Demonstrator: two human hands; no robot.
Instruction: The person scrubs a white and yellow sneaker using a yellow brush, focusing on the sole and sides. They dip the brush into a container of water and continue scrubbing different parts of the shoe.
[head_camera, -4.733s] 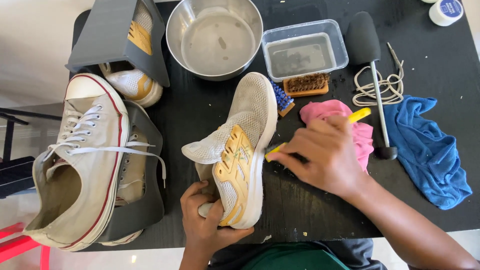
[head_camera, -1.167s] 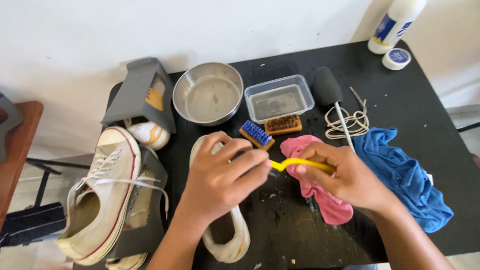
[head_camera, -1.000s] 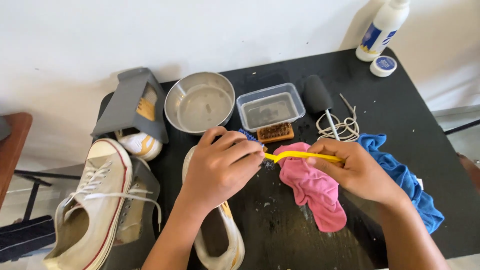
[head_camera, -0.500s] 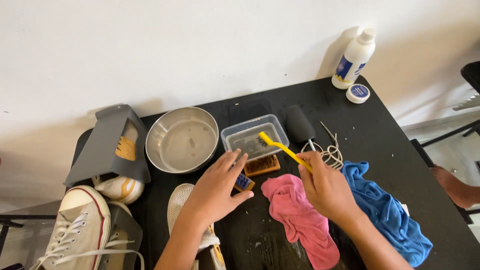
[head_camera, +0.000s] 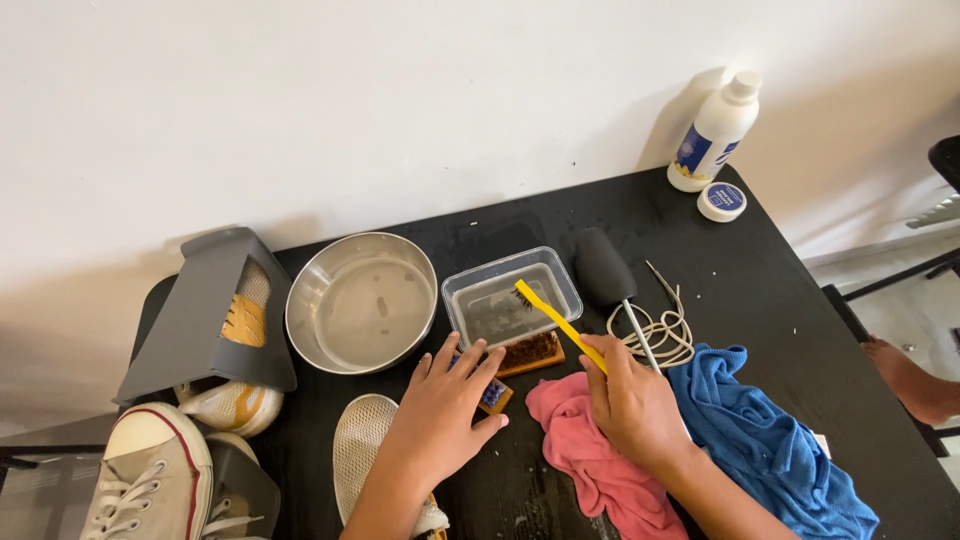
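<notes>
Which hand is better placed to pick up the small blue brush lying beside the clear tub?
Left. The left hand already rests its fingertips on the small blue brush, while the right hand is busy holding the yellow brush in the clear tub.

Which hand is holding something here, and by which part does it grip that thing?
The right hand grips the yellow brush by its handle end, bristle head in the clear tub. The left hand holds nothing.

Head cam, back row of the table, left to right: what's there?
Grey shoe holder → steel bowl → clear plastic tub → black sponge dauber → coiled laces → white bottle.
</notes>
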